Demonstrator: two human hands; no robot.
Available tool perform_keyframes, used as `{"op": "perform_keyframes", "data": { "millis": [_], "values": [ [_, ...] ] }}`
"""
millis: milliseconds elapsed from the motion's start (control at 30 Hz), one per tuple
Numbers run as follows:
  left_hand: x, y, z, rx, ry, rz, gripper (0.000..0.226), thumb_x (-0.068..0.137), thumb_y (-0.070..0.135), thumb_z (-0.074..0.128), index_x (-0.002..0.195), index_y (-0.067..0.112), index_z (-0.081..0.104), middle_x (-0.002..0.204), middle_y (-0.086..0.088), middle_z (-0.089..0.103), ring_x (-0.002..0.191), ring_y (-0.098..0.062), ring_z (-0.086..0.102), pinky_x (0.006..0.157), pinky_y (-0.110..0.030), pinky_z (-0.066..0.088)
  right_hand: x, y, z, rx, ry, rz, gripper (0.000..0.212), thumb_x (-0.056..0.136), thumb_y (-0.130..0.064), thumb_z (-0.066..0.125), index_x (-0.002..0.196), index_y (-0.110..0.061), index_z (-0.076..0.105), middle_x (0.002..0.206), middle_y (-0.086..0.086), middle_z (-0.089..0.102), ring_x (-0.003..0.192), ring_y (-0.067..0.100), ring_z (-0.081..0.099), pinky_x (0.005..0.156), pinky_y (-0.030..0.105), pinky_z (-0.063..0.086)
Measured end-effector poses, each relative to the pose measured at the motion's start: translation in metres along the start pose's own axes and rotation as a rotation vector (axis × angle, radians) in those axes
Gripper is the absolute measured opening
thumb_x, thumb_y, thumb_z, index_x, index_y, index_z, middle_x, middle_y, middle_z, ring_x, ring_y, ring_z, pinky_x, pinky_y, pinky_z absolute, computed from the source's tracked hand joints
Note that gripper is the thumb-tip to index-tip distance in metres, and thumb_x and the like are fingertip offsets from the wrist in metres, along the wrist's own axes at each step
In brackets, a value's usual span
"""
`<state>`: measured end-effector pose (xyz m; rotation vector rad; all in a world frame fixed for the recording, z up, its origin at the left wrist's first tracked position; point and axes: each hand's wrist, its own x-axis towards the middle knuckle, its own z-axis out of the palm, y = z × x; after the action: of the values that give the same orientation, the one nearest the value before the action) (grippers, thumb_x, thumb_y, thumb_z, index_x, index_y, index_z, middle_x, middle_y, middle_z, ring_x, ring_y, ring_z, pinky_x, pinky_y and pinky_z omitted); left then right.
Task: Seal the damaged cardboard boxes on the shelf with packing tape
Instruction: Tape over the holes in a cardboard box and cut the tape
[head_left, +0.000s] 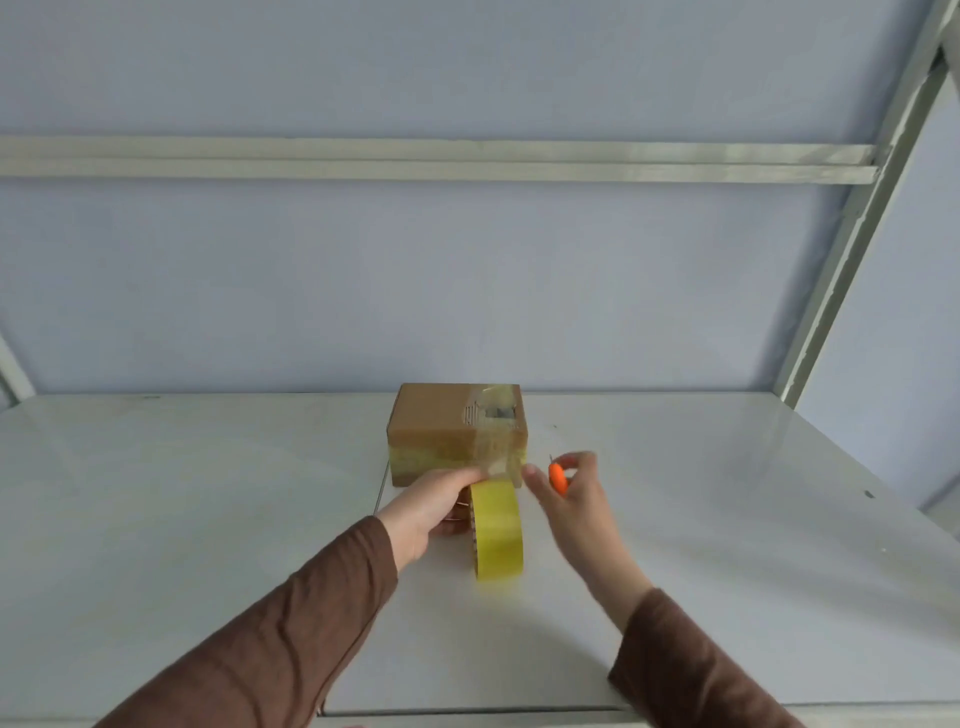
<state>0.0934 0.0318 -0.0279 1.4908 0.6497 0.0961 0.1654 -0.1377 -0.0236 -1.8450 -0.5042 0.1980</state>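
A small brown cardboard box (441, 423) stands on the white shelf (208, 519), with a torn hole near its top right corner under clear tape. My left hand (434, 506) grips a yellow roll of packing tape (496, 530) just in front of the box, and a stretch of tape runs up from the roll onto the box's front right edge. To the right of the box's front corner, my right hand (571, 493) holds a small orange cutter (558, 477); one finger reaches toward the tape.
A metal shelf beam (441, 158) crosses overhead and an upright post (857, 234) rises at the right. A pale wall stands behind the shelf. The shelf's front edge (467, 714) runs along the bottom of the view.
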Motion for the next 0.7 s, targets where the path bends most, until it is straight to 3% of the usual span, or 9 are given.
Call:
{"op": "perform_keyframes", "data": {
  "millis": [67, 167, 300, 367, 467, 567, 700],
  "values": [
    [0.001, -0.001, 0.000, -0.044, 0.000, -0.030, 0.026, 0.096, 0.039, 0.068, 0.107, 0.017, 0.074, 0.090, -0.002, 0.078, 0.081, -0.018, 0.073, 0.076, -0.030, 0.057, 0.017, -0.008, -0.014, -0.115, -0.044, -0.032, 0.031, 0.093, -0.030, 0.064, 0.109, -0.018, 0.039, 0.094, -0.008, 0.056, 0.076, 0.005, 0.054, 0.067, 0.032, 0.041],
    [-0.001, 0.001, 0.002, -0.054, -0.007, -0.049, 0.026, 0.093, 0.039, 0.071, 0.107, 0.016, 0.073, 0.092, -0.003, 0.078, 0.078, -0.018, 0.073, 0.067, -0.028, 0.056, 0.042, -0.020, -0.026, -0.328, -0.180, -0.128, 0.020, 0.094, -0.024, 0.059, 0.099, -0.016, 0.042, 0.088, -0.001, 0.058, 0.073, 0.015, 0.051, 0.062, 0.032, 0.037],
    [-0.003, 0.004, 0.002, -0.023, -0.005, -0.046, 0.033, 0.086, 0.041, 0.078, 0.109, 0.017, 0.075, 0.091, -0.003, 0.077, 0.081, -0.020, 0.072, 0.068, -0.029, 0.055, 0.056, -0.033, -0.038, -0.506, -0.283, -0.319, 0.013, 0.095, -0.029, 0.066, 0.089, -0.029, 0.055, 0.080, -0.009, 0.060, 0.072, 0.011, 0.051, 0.062, 0.028, 0.038],
    [-0.003, 0.004, 0.002, -0.031, -0.017, -0.043, 0.038, 0.087, 0.040, 0.078, 0.114, 0.014, 0.074, 0.092, -0.003, 0.077, 0.082, -0.020, 0.072, 0.068, -0.029, 0.055, 0.056, -0.035, -0.039, -0.612, -0.293, -0.444, 0.006, 0.097, -0.035, 0.064, 0.093, -0.035, 0.060, 0.080, -0.013, 0.063, 0.073, 0.008, 0.054, 0.063, 0.027, 0.040],
    [-0.003, 0.005, 0.001, -0.035, -0.029, -0.038, 0.038, 0.090, 0.037, 0.075, 0.119, 0.012, 0.072, 0.089, -0.001, 0.078, 0.077, -0.016, 0.074, 0.064, -0.027, 0.055, 0.056, -0.032, -0.034, -0.766, -0.303, -0.641, 0.014, 0.105, -0.037, 0.050, 0.112, -0.025, 0.053, 0.089, -0.006, 0.064, 0.077, 0.020, 0.057, 0.065, 0.035, 0.040],
    [-0.002, 0.004, 0.002, -0.028, -0.033, -0.033, 0.037, 0.091, 0.039, 0.074, 0.118, 0.013, 0.072, 0.090, -0.001, 0.078, 0.077, -0.015, 0.074, 0.063, -0.026, 0.055, 0.060, -0.031, -0.025, -0.849, -0.340, -0.728, 0.016, 0.107, -0.035, 0.044, 0.110, -0.020, 0.040, 0.083, 0.000, 0.059, 0.070, 0.028, 0.053, 0.061, 0.039, 0.039],
    [0.002, 0.003, 0.002, -0.020, -0.019, -0.044, 0.031, 0.093, 0.037, 0.071, 0.113, 0.013, 0.073, 0.084, 0.001, 0.078, 0.071, -0.014, 0.073, 0.060, -0.024, 0.054, 0.067, -0.028, -0.014, -1.021, -0.339, -0.777, 0.013, 0.107, -0.033, 0.044, 0.109, -0.020, 0.042, 0.085, -0.001, 0.055, 0.075, 0.027, 0.055, 0.063, 0.035, 0.036]
  ]
}}
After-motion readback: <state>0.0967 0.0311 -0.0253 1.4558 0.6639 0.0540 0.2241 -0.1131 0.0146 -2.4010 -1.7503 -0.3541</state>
